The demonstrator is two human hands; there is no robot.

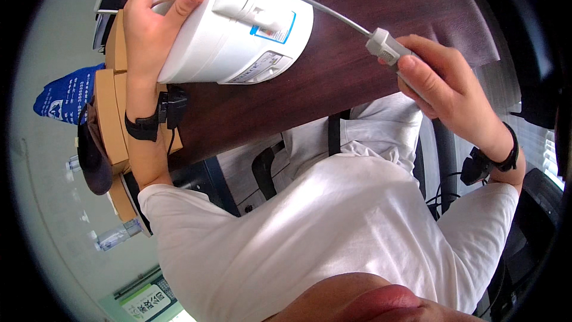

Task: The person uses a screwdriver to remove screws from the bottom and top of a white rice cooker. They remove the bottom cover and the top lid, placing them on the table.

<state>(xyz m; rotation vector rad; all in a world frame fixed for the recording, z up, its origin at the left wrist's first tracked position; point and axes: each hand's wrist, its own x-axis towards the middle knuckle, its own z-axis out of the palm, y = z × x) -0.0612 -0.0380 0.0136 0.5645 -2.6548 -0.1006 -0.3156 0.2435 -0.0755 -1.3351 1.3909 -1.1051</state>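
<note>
My left hand (150, 24) grips the curved white handle of a white, rounded small appliance (199, 48) at the upper left. The appliance is tilted on its side over the dark table, and labels show on its surface. A grey power cord (333, 15) runs out of it, taut and slightly bowed, to the right. At the cord's other end my right hand (441, 80) pinches a light grey plug (386, 48) between thumb and fingers. The top of the appliance is cut off by the frame's edge.
Under the appliance spreads a dark reddish-brown table (351, 62), its near edge in front of my lap. Cardboard boxes (110, 107) stand at the left, beside a blue bag (71, 92) and a clear bottle (119, 235). Black bands with small devices (476, 167) sit on both wrists.
</note>
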